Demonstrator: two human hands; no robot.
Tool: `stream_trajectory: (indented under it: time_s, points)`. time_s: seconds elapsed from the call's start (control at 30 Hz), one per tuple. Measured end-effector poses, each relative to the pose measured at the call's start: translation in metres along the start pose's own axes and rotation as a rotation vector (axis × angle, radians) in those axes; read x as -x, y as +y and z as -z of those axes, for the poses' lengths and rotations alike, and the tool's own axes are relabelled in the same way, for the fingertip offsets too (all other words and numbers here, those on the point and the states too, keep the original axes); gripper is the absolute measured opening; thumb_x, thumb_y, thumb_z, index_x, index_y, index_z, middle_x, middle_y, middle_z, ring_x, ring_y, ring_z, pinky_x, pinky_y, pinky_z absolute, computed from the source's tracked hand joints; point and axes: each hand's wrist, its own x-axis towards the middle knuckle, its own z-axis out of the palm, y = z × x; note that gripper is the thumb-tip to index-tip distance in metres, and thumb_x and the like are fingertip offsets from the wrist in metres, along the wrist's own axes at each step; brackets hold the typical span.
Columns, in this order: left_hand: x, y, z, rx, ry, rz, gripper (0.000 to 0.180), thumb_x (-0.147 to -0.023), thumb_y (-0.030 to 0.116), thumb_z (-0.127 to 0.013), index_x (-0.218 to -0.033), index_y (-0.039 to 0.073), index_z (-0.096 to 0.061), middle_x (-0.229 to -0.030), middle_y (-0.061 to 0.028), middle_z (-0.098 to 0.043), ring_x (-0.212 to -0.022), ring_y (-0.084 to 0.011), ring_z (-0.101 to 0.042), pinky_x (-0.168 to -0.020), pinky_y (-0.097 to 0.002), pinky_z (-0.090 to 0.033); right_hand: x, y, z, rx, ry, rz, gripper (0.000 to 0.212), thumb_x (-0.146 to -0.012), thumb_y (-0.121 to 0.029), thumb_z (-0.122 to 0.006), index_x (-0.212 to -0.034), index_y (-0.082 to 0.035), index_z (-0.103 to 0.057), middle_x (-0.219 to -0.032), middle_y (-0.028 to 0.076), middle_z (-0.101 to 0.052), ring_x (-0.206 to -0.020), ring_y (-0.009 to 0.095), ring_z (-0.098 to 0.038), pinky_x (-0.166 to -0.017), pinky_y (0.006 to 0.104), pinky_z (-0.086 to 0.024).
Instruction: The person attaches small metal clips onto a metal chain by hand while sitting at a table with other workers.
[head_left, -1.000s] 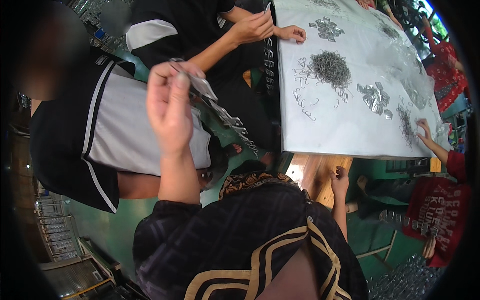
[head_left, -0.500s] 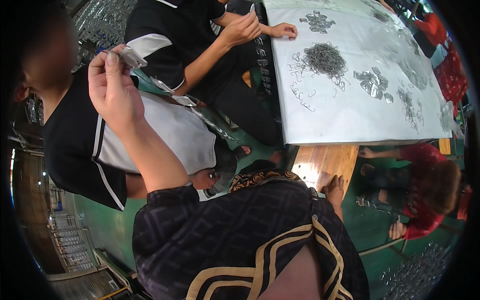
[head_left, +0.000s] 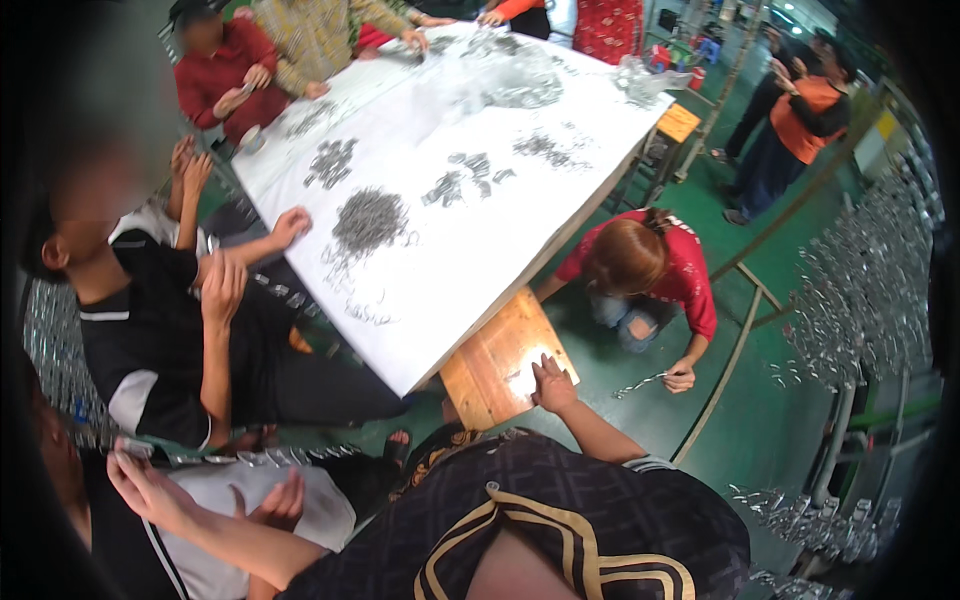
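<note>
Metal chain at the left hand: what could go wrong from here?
The chain could slip, since the left hand seems to pinch only its end. It might snag a co-worker's hand close by. Loose hooks near the table edge could get knocked off.

1 person in orange (head_left: 806, 122) is standing on green floor (head_left: 705, 205); 1 person in red (head_left: 690, 265) is crouching beside the table (head_left: 430, 290); 1 stool (head_left: 678, 122) is standing beside it.

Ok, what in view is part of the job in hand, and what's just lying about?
Likely the job:
- chain in left hand
- hooks on table
- plates

Seemingly just about:
- far stool
- clear plastic
</note>
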Motion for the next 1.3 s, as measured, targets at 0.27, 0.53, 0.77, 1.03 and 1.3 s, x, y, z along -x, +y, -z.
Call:
stream_trajectory:
  time_s: [0.27, 0.53, 0.77, 1.03, 1.3]
  points:
    - [0.028, 0.002, -0.016, 0.03, 0.055, 0.054, 0.031, -0.096, 0.013, -0.05, -0.119, -0.009, -0.046, -0.117, -0.0176, -0.056, -0.107, -0.0205, -0.055, -0.096, -0.0313, -0.042, 0.004, 0.009, 0.007, -0.052, -0.059, 0.0, 0.075, -0.075, -0.024, -0.07, -0.141, -0.014, -0.034, -0.154, 0.011, -0.015, -0.142, 0.026, -0.016, -0.112, 0.0487, -0.024]
    - [0.04, 0.008, -0.015, 0.157, 0.125, 0.026, 0.037, -0.091, 0.005, -0.053, -0.125, -0.006, -0.042, -0.126, -0.0162, -0.05, -0.116, -0.0211, -0.048, -0.101, -0.0278, -0.035, 0.005, 0.011, 0.011, -0.034, -0.11, 0.006, 0.077, -0.076, -0.026, -0.069, -0.142, -0.015, -0.032, -0.155, 0.01, -0.013, -0.142, 0.025, -0.015, -0.112, 0.0475, -0.024]
    - [0.059, 0.028, -0.055, 0.319, 0.308, 0.09, 0.02, -0.085, 0.004, -0.056, -0.1, -0.01, -0.06, -0.109, -0.021, -0.056, -0.099, -0.0273, -0.053, -0.089, -0.0356, -0.043, -0.004, 0.014, 0.006, -0.003, -0.079, 0.052, 0.077, -0.074, -0.027, -0.071, -0.141, -0.015, -0.034, -0.153, 0.013, -0.017, -0.141, 0.027, -0.019, -0.11, 0.0477, -0.028]
    - [0.05, 0.017, -0.03, -0.493, 0.151, -0.174, 0.026, -0.094, 0.003, -0.051, -0.116, -0.01, -0.053, -0.119, -0.0155, -0.056, -0.107, -0.0201, -0.055, -0.091, -0.0302, -0.045, -0.003, 0.019, 0.005, 0.018, -0.051, 0.071, 0.08, -0.071, -0.026, -0.074, -0.14, -0.015, -0.036, -0.152, 0.014, -0.02, -0.14, 0.029, -0.022, -0.11, 0.0458, -0.027]
    - [0.06, 0.03, -0.044, -0.315, 0.208, -0.147, 0.025, -0.092, -0.002, -0.049, -0.116, -0.008, -0.056, -0.122, -0.0135, -0.055, -0.109, -0.0188, -0.054, -0.09, -0.0291, -0.045, -0.003, 0.018, 0.009, 0.002, -0.022, 0.112, 0.079, -0.07, -0.025, -0.074, -0.139, -0.012, -0.038, -0.151, 0.018, -0.022, -0.139, 0.031, -0.023, -0.11, 0.0432, -0.028]
